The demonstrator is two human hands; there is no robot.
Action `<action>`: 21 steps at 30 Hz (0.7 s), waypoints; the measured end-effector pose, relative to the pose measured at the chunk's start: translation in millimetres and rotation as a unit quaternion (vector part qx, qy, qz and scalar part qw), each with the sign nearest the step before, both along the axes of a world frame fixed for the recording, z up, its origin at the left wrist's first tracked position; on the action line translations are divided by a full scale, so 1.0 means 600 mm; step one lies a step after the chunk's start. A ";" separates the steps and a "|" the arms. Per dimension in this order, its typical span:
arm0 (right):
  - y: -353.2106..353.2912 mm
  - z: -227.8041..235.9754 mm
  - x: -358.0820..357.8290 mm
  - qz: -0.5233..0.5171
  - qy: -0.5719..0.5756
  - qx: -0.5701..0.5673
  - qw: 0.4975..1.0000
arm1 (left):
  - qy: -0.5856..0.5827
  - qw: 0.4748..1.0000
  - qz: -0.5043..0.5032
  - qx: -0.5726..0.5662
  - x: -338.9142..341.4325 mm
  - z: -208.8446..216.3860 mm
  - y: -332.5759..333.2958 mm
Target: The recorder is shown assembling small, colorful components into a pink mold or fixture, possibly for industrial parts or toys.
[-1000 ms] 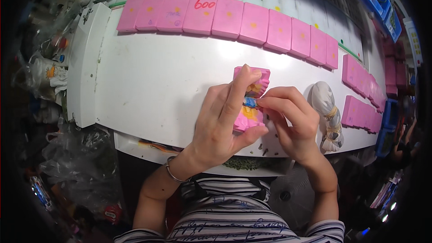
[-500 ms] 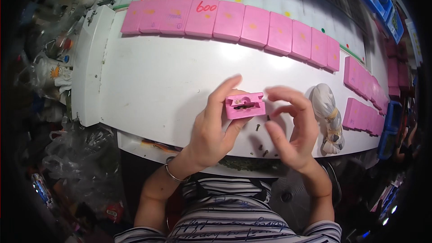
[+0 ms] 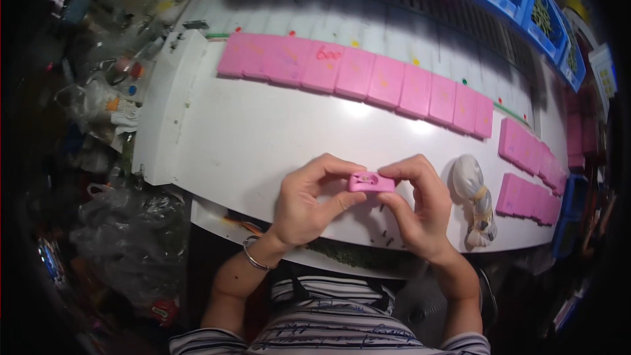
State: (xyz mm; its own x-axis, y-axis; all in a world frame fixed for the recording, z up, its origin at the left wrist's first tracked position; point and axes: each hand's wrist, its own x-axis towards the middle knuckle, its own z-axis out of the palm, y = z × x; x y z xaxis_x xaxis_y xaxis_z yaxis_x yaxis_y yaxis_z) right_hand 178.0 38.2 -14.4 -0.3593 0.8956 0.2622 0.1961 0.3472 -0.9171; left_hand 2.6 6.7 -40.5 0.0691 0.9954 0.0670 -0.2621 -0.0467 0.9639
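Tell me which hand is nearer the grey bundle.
Right. The right hand is just left of the grey bundle, not touching it; the left hand is farther left, across the pink block both hold.

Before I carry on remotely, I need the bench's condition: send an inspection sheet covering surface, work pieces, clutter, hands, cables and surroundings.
Surface: white table, glossy, with a bright glare spot near the back row.
Work pieces: small pink block with a hollow in its visible face, held up; row of pink blocks along the back, two shorter rows at right.
Clutter: tied pale bundle right of the hands; small dark pieces near the front edge.
Hands: left hand and right hand grip the block's opposite ends.
Cables: nothing seen.
Surroundings: blue bins with green contents, upper right; crumpled clear plastic, left.
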 end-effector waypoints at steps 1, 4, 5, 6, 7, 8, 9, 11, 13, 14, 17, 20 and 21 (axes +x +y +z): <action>0.002 -0.001 -0.006 0.000 0.000 -0.008 1.000 | 0.008 1.000 0.011 0.009 -0.008 0.000 0.002; 0.003 0.008 -0.006 -0.005 0.030 0.000 1.000 | 0.051 0.998 -0.006 0.025 -0.010 0.027 0.012; 0.004 0.007 -0.009 -0.017 0.041 -0.016 0.999 | 0.132 0.990 -0.006 0.049 -0.016 0.038 0.014; 0.006 0.005 -0.015 -0.004 0.052 -0.005 0.999 | 0.156 0.985 -0.011 0.076 -0.022 0.051 0.024; 0.005 0.007 -0.017 -0.030 0.088 -0.029 0.995 | 0.175 0.979 -0.022 0.104 -0.023 0.060 0.034; 0.006 0.008 -0.022 -0.050 0.127 -0.057 0.989 | 0.185 0.977 -0.010 0.110 -0.016 0.056 0.038; 0.011 0.009 -0.029 -0.037 0.136 -0.050 0.989 | 0.070 0.996 -0.014 0.049 -0.005 0.041 0.042; 0.022 0.012 -0.036 -0.043 0.242 -0.204 0.948 | -0.043 0.999 -0.019 -0.002 -0.017 0.050 0.062; 0.026 0.019 -0.034 -0.031 0.220 -0.217 0.951 | -0.048 0.927 -0.296 -0.225 -0.058 0.071 0.090; 0.027 0.019 -0.035 -0.051 0.171 -0.166 0.970 | -0.029 0.929 -0.268 -0.253 -0.070 0.065 0.103; 0.017 0.023 -0.010 -0.093 0.099 -0.098 0.986 | 0.004 0.976 -0.011 -0.215 -0.130 0.089 0.185; -0.006 0.051 0.033 -0.094 0.027 -0.081 0.992 | 0.202 0.945 0.181 -0.185 -0.261 0.080 0.309; -0.013 0.061 0.049 -0.093 -0.019 -0.066 0.993 | 0.322 0.904 0.239 -0.151 -0.303 0.070 0.346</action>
State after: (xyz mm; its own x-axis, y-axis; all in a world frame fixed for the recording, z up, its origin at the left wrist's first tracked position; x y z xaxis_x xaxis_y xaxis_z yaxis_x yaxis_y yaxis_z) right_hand 207.1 30.6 22.3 -0.1911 0.9732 0.1279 0.2818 0.1792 -0.9426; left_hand -179.0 214.6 1.3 -0.4458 0.8878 -0.1144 0.3377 0.2851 0.8970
